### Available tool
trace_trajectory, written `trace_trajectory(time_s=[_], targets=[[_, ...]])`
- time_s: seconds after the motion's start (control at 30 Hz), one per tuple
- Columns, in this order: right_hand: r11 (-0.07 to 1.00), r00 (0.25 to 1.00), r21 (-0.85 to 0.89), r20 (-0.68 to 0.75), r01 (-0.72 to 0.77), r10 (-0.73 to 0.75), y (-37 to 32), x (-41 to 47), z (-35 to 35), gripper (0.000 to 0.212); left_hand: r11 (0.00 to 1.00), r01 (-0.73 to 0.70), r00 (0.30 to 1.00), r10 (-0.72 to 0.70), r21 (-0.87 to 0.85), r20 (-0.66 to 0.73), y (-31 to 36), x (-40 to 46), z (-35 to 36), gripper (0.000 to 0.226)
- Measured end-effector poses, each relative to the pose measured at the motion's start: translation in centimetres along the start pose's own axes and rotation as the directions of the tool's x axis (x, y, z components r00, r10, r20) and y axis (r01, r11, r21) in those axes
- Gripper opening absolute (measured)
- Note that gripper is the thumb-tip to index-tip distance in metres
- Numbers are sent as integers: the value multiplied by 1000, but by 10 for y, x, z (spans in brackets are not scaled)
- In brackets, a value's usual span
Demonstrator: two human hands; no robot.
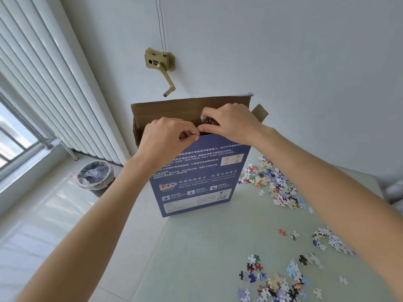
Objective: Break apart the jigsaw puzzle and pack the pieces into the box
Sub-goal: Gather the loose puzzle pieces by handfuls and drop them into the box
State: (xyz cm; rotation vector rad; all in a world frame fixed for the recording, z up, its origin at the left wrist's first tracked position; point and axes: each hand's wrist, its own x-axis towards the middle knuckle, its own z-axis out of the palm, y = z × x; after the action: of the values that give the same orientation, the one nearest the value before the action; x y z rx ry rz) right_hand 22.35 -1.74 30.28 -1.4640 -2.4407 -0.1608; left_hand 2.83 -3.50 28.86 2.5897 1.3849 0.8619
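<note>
A tall blue puzzle box [196, 182] stands upright at the left edge of the pale green table [207, 247], its brown cardboard lid flap [187, 110] open at the top. Both hands are at the box's open mouth. My left hand [165, 140] has its fingers curled and pinches the near top edge of the box. My right hand [229, 123] is curled over the opening with a few puzzle pieces pinched between its fingertips. Loose puzzle pieces lie scattered on the table: one cluster [272, 182] right of the box, another [279, 277] near the front.
A wastebasket [96, 175] with a plastic liner stands on the tiled floor to the left of the table. A white radiator [54, 94] and a window are on the left. A brass crank fixture [161, 62] hangs on the wall behind the box.
</note>
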Motion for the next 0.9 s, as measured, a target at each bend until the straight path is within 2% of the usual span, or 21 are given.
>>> trace_trajectory(time_s=[0.1,0.17,0.27,0.37,0.43,0.5,0.6,0.7,0.77,0.83,0.9], targets=[[991,997,126,-63,-37,45,0,-4,3,30,1000,-7,1000,7,15,-2,1,0,-1,8],[978,986,205,-157,-31,64,-2,-11,3,24,1000,-16,1000,16,26,-8,2,-1,-1,9],[976,957,215,-277,-25,86,-7,-23,6,18,997,-57,997,59,59,-44,3,-3,-1,12],[986,958,157,-273,-48,91,-8,-34,9,19,983,-118,984,134,138,-113,8,-8,3,14],[988,936,136,-334,-69,111,-9,-45,8,19,964,-156,963,197,214,-182,13,-13,4,14],[983,881,146,-442,-113,167,-15,-68,6,19,948,-222,925,279,229,-258,24,-23,7,16],[965,823,177,-505,-195,259,-29,-129,20,17,917,-376,852,399,135,-340,50,-49,24,19],[897,826,279,-366,-342,429,-41,-208,51,15,910,-405,881,361,-90,-306,78,-85,61,18],[831,811,321,-236,-455,535,-49,-264,73,16,908,-330,940,291,-260,-176,93,-113,95,19],[728,762,335,-44,-598,646,-54,-322,90,23,899,-146,978,194,-413,78,108,-144,132,22],[615,672,291,167,-733,722,-59,-374,105,33,895,60,930,111,-442,351,117,-169,163,29]])
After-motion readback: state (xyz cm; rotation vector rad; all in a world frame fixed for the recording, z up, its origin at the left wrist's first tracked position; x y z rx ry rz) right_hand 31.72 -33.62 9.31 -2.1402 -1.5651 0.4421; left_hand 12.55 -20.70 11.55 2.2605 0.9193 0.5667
